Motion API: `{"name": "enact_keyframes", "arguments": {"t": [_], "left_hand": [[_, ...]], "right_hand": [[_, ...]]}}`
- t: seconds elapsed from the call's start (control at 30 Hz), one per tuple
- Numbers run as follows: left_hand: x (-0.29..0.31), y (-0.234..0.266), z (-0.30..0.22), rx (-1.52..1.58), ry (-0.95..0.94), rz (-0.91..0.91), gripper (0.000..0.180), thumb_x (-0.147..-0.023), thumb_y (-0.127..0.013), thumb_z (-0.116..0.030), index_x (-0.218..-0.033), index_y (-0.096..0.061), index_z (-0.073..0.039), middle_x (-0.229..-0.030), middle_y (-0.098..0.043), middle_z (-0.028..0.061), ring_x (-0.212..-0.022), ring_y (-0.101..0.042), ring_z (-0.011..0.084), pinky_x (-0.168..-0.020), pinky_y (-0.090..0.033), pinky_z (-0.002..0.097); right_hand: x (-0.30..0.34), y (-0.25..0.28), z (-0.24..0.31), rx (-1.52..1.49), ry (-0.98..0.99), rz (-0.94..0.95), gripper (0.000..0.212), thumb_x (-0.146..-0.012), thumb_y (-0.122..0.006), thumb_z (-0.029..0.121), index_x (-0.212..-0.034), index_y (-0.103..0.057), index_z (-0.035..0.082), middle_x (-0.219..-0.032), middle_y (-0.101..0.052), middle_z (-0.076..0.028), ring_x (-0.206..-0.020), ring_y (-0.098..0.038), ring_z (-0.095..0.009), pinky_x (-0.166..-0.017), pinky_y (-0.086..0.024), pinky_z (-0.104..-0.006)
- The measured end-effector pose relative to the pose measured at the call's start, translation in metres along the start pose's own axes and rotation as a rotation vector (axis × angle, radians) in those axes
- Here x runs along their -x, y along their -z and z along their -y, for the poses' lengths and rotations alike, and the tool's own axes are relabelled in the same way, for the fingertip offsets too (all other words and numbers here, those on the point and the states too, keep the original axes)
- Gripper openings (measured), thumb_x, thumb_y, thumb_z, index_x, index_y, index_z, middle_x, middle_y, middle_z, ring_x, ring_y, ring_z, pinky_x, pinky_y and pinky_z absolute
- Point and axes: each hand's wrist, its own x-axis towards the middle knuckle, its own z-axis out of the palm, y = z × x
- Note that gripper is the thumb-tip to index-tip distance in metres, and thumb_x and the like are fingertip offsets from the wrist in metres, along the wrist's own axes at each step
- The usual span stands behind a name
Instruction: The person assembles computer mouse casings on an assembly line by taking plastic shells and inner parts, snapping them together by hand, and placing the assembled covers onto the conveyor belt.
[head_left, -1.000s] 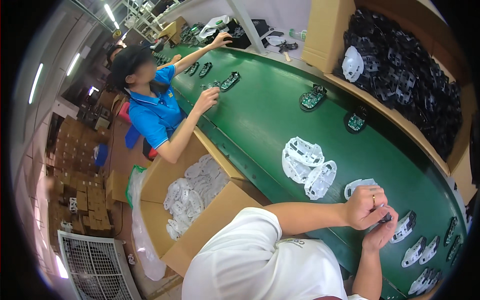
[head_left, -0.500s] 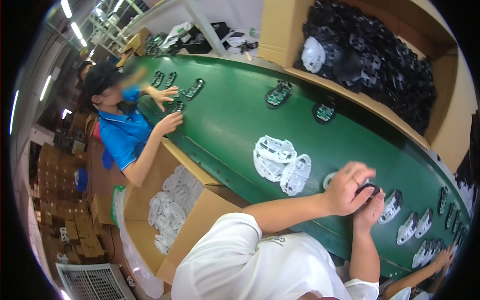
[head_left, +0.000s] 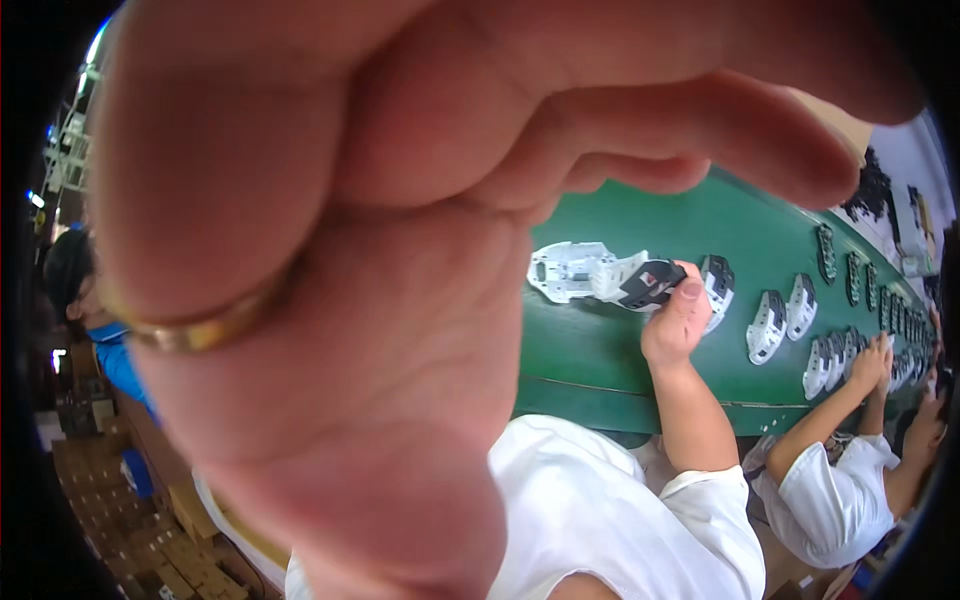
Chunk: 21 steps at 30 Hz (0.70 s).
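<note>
My left hand (head_left: 390, 350), with a gold-coloured ring on one finger, is raised very close to the camera and blocks much of the picture. Its fingers are bent but apart, and nothing shows in them. Over the green work surface (head_left: 590, 360), my right hand (head_left: 672, 328) grips a white plastic shell with a black part (head_left: 648, 284), thumb on the black side. Touching or just behind its left end is an open white shell (head_left: 570, 270); whether they are joined I cannot tell. Another white-and-black shell (head_left: 717, 290) sits just beyond my right hand.
Several white-and-black shells (head_left: 767, 327) lie to the right, with a row of dark circuit-board pieces (head_left: 826, 252) along the far side. A co-worker's hands (head_left: 873, 362) work at the right. A person in blue (head_left: 118, 362) is at the left edge.
My left hand has left the black part and risen close to the camera, hiding much of the scene. The view has swung toward the right. My right hand now holds a white-and-black shell.
</note>
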Motion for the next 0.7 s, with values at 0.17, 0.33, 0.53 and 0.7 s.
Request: {"name": "enact_keyframes", "arguments": {"t": [0.17,0.33,0.53,0.7], "left_hand": [[-0.01,0.014,0.009,-0.018,-0.027,0.056,0.056,-0.096,-0.067,-0.03,-0.134,-0.049,0.006,-0.11,-0.067,0.0241,-0.096,-0.069,0.0329,-0.089,-0.058,0.0456],[-0.038,0.026,0.024,-0.05,-0.138,0.162,0.052,-0.096,-0.066,-0.028,-0.133,-0.05,0.006,-0.109,-0.067,0.0238,-0.096,-0.069,0.0325,-0.089,-0.058,0.0452],[-0.09,0.032,0.075,-0.064,-0.474,0.327,0.047,-0.097,-0.065,-0.025,-0.131,-0.052,0.005,-0.108,-0.068,0.0234,-0.095,-0.069,0.0321,-0.089,-0.058,0.0446],[-0.077,0.04,0.094,-0.164,-0.533,0.399,0.043,-0.098,-0.064,-0.022,-0.129,-0.053,0.005,-0.107,-0.069,0.023,-0.095,-0.07,0.0318,-0.089,-0.059,0.0442]], "right_hand": [[-0.005,0.001,-0.002,0.03,0.001,0.04,0.052,-0.111,-0.04,0.044,-0.111,-0.059,-0.005,-0.094,-0.067,-0.007,-0.082,-0.06,-0.012,-0.076,-0.047,-0.0244],[-0.006,0.018,-0.003,0.111,0.009,0.081,0.049,-0.112,-0.04,0.039,-0.11,-0.059,-0.005,-0.091,-0.066,-0.007,-0.081,-0.06,-0.011,-0.072,-0.048,-0.0232],[-0.012,0.045,0.02,0.137,0.106,-0.038,0.045,-0.108,-0.048,0.035,-0.097,-0.064,-0.006,-0.078,-0.064,-0.007,-0.068,-0.059,-0.013,-0.062,-0.045,-0.027],[-0.027,0.083,0.022,0.254,-0.118,-0.172,0.031,-0.11,-0.049,0.03,-0.108,-0.063,0.002,-0.082,-0.06,0.0,-0.07,-0.055,-0.005,-0.064,-0.042,-0.0199]]}}
